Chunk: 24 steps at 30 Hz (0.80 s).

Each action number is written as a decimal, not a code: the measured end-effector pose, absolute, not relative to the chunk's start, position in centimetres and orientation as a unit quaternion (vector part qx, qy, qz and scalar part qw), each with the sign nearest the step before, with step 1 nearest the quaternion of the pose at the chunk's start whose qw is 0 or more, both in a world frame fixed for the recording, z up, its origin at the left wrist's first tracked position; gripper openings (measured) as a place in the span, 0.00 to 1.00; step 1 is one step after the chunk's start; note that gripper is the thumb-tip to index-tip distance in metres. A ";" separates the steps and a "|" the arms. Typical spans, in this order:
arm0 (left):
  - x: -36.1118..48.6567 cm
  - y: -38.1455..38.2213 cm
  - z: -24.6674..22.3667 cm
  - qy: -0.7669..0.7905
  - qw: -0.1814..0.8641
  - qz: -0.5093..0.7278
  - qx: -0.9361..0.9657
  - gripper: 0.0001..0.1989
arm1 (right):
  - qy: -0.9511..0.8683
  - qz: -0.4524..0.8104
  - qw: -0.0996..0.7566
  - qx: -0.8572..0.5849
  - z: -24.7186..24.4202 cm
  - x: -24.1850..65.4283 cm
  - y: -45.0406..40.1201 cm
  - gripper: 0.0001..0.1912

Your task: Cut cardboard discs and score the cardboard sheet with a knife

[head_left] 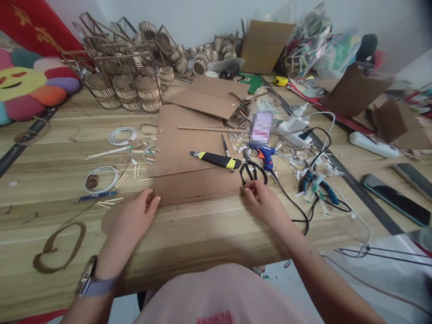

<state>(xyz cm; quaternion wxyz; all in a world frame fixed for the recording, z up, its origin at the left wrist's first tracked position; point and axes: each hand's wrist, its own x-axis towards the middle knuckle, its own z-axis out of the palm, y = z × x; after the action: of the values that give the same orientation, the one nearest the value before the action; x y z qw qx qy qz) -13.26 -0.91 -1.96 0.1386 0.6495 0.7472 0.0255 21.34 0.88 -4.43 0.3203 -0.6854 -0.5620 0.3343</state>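
A flat brown cardboard sheet [199,184] with a crease lies on the wooden table. My left hand [137,213] is beside its near left corner, thumb and forefinger apart, holding nothing. At the near right corner is my right hand [265,202], fingers loosely bent with a small gap and nothing visible between them. It is close to the black handles of the scissors [254,173]; contact is unclear. A black and yellow utility knife [219,159] rests on the cardboard, with a dark pen [225,145] behind it.
A blue glue gun [265,155], blue-handled pliers [319,186] and black cables are at the right. Coils of white cord [101,179] and short sticks lie left. Bamboo baskets [123,92] and a cardboard box [265,47] stand behind. Two phones [396,198] are far right.
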 end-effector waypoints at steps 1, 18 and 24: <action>-13.0 -0.9 -2.4 0.750 0.151 0.040 0.642 0.23 | -0.561 0.339 0.324 -0.682 -4.7 21.1 0.9 0.07; -13.9 -0.2 -3.3 0.667 0.516 0.389 0.370 0.29 | -0.480 0.577 0.329 -0.573 -4.5 22.0 2.4 0.30; -13.5 -0.6 -3.9 0.665 0.505 0.426 0.349 0.32 | -0.545 0.514 0.320 -0.580 -5.0 22.1 2.1 0.28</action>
<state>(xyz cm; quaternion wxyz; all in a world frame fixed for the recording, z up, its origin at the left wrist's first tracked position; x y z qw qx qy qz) -13.45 -0.61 -3.93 0.5051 0.3490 0.6648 0.4256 22.15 2.05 -4.97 0.3202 -0.5801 -0.5448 0.5140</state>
